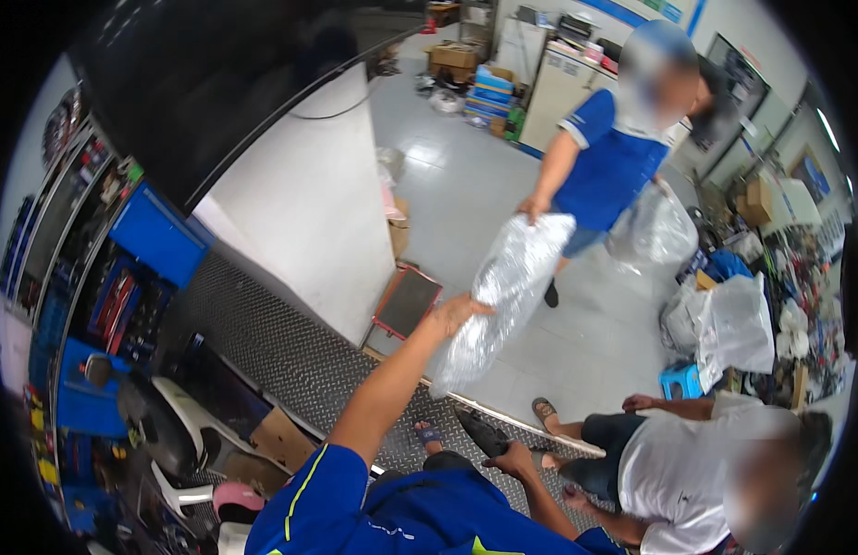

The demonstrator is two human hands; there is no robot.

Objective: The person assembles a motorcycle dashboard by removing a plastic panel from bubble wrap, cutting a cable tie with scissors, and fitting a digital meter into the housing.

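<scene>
Package [521, 277], clear-wrapped, extends rightward from left fingers [481, 307] gripping its side; right fingers [496, 460] hold a black object [480, 431].

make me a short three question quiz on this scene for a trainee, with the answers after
1. True or false: the package lies on the floor with no hand on it.
2. What does the person's right hand hold?
a) a blue stool
b) a dark object
c) a clear bag
3. Who grips the far end of the package?

Key
1. False: it is held up, with the person's left hand at its edge.
2. b
3. The co-worker in blue.
</scene>
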